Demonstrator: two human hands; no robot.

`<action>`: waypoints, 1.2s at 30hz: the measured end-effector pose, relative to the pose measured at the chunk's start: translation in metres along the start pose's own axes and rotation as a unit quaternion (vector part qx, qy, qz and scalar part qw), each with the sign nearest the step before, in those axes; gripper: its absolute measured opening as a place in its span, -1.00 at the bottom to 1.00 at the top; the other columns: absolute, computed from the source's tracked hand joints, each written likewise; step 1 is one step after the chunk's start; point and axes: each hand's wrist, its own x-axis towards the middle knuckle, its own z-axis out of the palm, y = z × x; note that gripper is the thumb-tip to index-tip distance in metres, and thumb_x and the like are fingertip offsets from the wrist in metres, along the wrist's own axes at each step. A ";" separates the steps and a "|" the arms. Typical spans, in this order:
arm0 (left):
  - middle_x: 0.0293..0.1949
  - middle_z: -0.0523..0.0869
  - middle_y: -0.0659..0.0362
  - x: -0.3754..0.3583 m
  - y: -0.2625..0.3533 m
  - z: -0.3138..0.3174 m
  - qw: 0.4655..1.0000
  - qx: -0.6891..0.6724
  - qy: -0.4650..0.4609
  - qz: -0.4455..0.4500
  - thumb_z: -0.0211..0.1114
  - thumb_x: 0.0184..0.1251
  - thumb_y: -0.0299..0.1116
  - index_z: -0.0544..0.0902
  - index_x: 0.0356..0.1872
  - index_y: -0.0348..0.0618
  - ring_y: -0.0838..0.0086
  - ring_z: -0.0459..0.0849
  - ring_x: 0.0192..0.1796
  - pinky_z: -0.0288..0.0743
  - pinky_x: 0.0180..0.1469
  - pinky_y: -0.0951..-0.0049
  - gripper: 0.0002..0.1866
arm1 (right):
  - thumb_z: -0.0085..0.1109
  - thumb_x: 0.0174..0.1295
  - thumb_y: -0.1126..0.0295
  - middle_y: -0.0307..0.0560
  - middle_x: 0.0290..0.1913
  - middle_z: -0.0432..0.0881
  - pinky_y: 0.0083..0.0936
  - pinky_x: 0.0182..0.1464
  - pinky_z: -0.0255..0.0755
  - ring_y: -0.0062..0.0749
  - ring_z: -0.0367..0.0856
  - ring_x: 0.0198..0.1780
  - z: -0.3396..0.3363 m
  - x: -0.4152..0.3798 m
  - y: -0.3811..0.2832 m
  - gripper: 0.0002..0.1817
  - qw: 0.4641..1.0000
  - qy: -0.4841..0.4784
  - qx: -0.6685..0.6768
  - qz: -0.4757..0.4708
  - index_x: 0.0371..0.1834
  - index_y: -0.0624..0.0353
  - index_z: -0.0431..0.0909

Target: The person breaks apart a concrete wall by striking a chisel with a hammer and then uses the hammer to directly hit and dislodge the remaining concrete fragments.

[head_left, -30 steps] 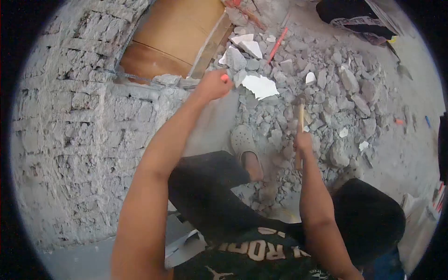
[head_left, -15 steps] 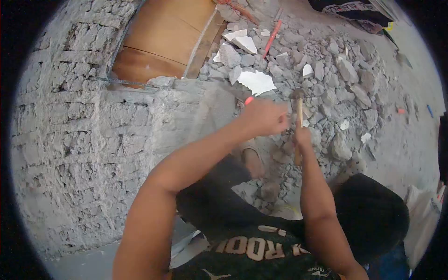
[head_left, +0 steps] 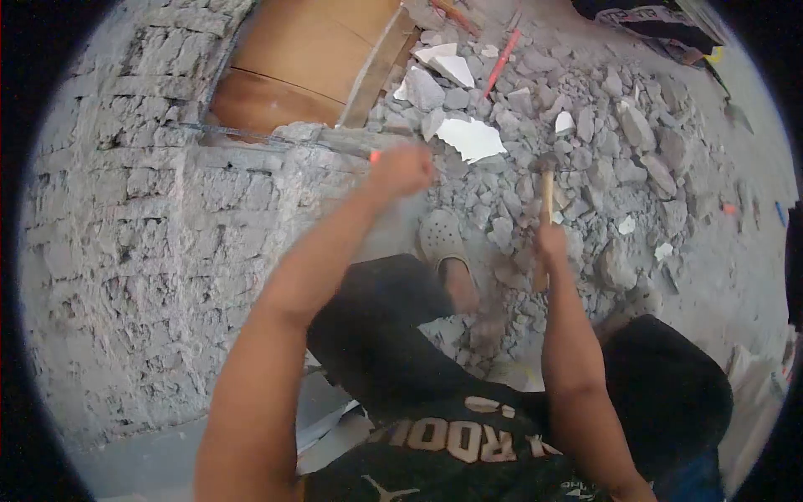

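My left hand (head_left: 401,171) is closed, slightly blurred, beside the wall's broken edge. From its fist pokes the red part of what looks like a chisel (head_left: 375,156); the rest is hidden or smeared. My right hand (head_left: 549,241) grips the wooden handle of a hammer (head_left: 548,197). The hammer's dark head points away from me, over the rubble (head_left: 598,171). To the left spreads the rough grey wall (head_left: 159,243), its surface chipped with rows of gouges. Close to the left hand, a flat white fragment (head_left: 473,140) lies on the rubble.
A brown wooden panel (head_left: 301,50) fills the opening at the top left. Another red tool (head_left: 502,63) rests among the broken pieces. A trowel (head_left: 739,115) lies at the upper right. My foot in a light clog (head_left: 443,238) stands at the rubble's near edge.
My left hand has swung left toward the wall, carrying the red tool and uncovering the clog. The right hand and hammer have kept nearly the same place; the view has shifted slightly.
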 end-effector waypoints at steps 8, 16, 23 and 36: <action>-0.49 0.70 0.00 -0.039 0.001 0.043 0.990 0.040 -0.037 0.127 0.21 0.10 -0.20 0.66 -0.43 -0.10 0.11 0.71 -0.37 0.55 -0.29 0.06 -0.80 | -0.06 0.32 -0.28 -0.10 -0.67 0.48 -0.33 -0.57 0.42 -0.31 0.53 -0.64 -0.019 -0.031 -0.029 -0.26 0.994 -0.035 0.088 0.055 -0.59 0.28 0.49; -0.57 0.67 0.02 -0.030 0.147 -0.069 0.964 -0.140 0.166 0.156 0.25 0.07 -0.22 0.63 -0.48 -0.10 0.06 0.68 -0.44 0.54 -0.37 0.07 -0.82 | -0.02 0.32 -0.27 -0.14 -0.67 0.46 -0.34 -0.59 0.38 -0.34 0.49 -0.66 -0.009 -0.031 -0.031 -0.28 0.992 -0.013 0.109 0.057 -0.63 0.25 0.47; -0.58 0.65 -0.04 0.007 0.000 -0.019 0.963 -0.267 -0.001 -0.027 0.25 0.08 -0.21 0.58 -0.49 -0.18 0.04 0.67 -0.49 0.53 -0.41 0.15 -0.77 | -0.21 0.31 -0.39 -0.12 -0.66 0.49 -0.31 -0.52 0.37 -0.34 0.46 -0.64 -0.008 -0.005 0.004 -0.18 1.000 -0.017 -0.005 0.024 -0.63 0.24 0.49; -0.38 0.72 -0.07 0.035 -0.051 0.089 0.993 0.100 -0.032 0.051 0.17 0.09 -0.24 0.68 -0.33 -0.19 -0.01 0.71 -0.23 0.57 -0.11 0.01 -0.74 | -0.07 0.34 -0.24 -0.15 -0.67 0.50 -0.37 -0.61 0.37 -0.34 0.52 -0.67 -0.010 0.003 0.011 -0.30 0.999 -0.002 0.014 0.039 -0.59 0.24 0.53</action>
